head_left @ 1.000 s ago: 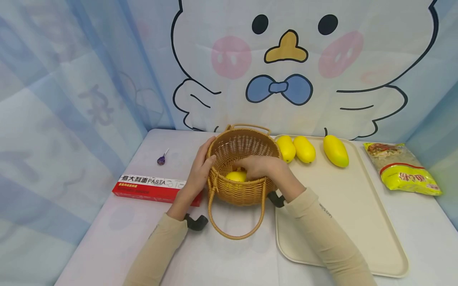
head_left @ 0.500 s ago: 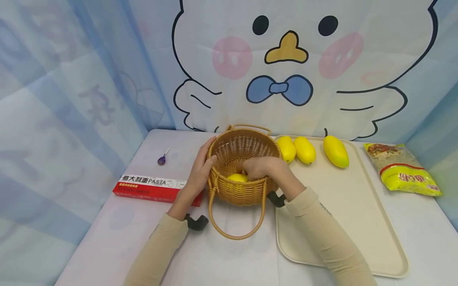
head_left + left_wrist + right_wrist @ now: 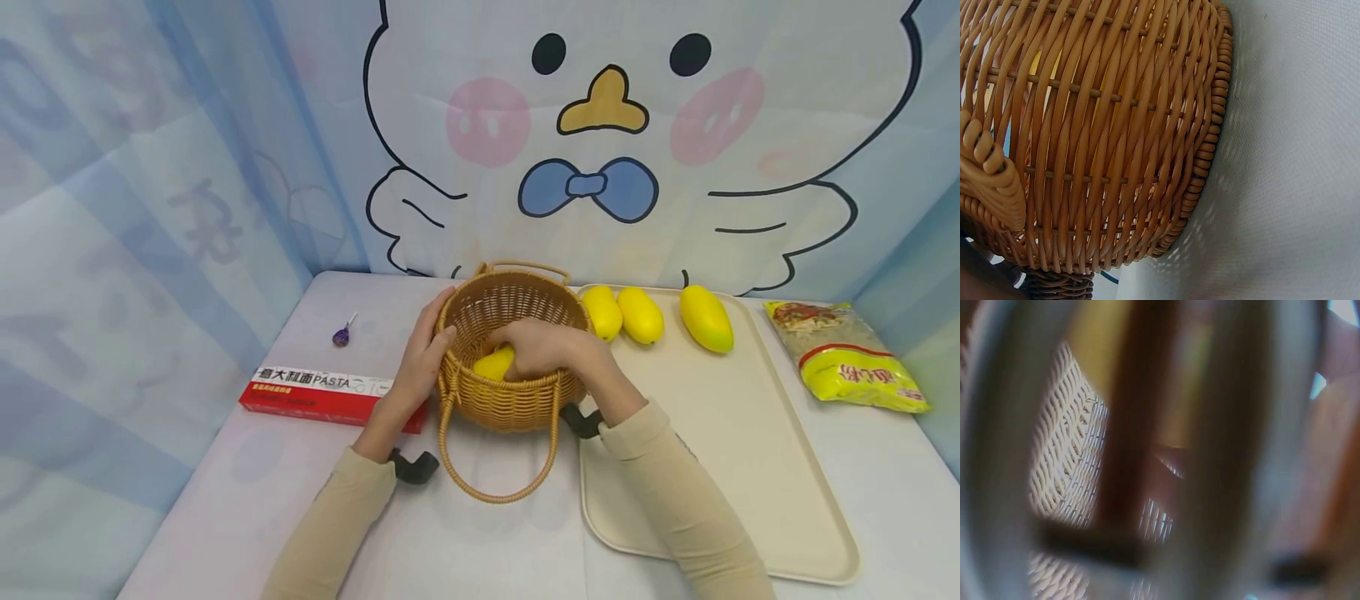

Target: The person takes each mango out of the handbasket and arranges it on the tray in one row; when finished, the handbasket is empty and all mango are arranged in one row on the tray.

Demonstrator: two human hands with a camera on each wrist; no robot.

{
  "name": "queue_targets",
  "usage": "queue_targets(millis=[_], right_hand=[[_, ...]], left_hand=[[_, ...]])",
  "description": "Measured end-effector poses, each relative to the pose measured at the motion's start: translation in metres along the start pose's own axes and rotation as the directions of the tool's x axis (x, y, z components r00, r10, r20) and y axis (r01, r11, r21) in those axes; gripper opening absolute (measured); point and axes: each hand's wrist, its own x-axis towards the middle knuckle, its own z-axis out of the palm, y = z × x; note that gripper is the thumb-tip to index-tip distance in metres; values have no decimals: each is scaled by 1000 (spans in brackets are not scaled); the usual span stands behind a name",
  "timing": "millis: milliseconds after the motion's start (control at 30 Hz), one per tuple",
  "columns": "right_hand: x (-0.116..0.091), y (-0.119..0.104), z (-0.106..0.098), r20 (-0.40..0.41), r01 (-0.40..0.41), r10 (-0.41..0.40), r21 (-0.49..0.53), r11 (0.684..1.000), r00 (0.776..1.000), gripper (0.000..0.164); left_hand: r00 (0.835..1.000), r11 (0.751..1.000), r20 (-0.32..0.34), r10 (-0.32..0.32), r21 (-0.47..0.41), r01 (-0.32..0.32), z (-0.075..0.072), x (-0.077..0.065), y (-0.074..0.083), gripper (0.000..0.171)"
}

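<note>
A round brown wicker basket (image 3: pixel 502 408) stands on the table, its front handle folded down toward me. My left hand (image 3: pixel 420 358) holds its left side, thumb at the rim. Reaching inside, my right hand (image 3: pixel 542 346) has its fingers curled round a yellow mango (image 3: pixel 492 365); its fingertips are hidden behind the fruit. The left wrist view is filled by the basket's woven side (image 3: pixel 1116 137), with yellow showing through the gaps. In the right wrist view, blurred bars stand before the woven inner wall (image 3: pixel 1066 456) and a patch of yellow fruit (image 3: pixel 1100 344).
A beige tray (image 3: pixel 720 467) lies at right, bearing two mangoes side by side (image 3: pixel 641 315) and a greenish-yellow mango (image 3: pixel 707 318). Beyond it is a noodle bag (image 3: pixel 847 358). At left are a red pasta box (image 3: pixel 315 400) and a lollipop (image 3: pixel 341 337). A printed curtain (image 3: pixel 585 233) rises behind.
Inside the basket, my right hand has shifted and its fingers have closed round the mango, which now sits tilted and slightly higher. My left hand and the basket have stayed in place.
</note>
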Motion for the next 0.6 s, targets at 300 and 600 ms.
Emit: queue_targets(millis=[300, 600], right_hand=[[-3, 1, -2, -158, 44, -30, 86, 995, 987, 56], [-11, 5, -4, -373, 116, -14, 253, 961, 928, 57]], left_hand=[[1000, 1000, 3, -16, -6, 16, 0, 0, -1, 58], [1000, 1000, -3, -9, -13, 9, 2, 6, -22, 58]])
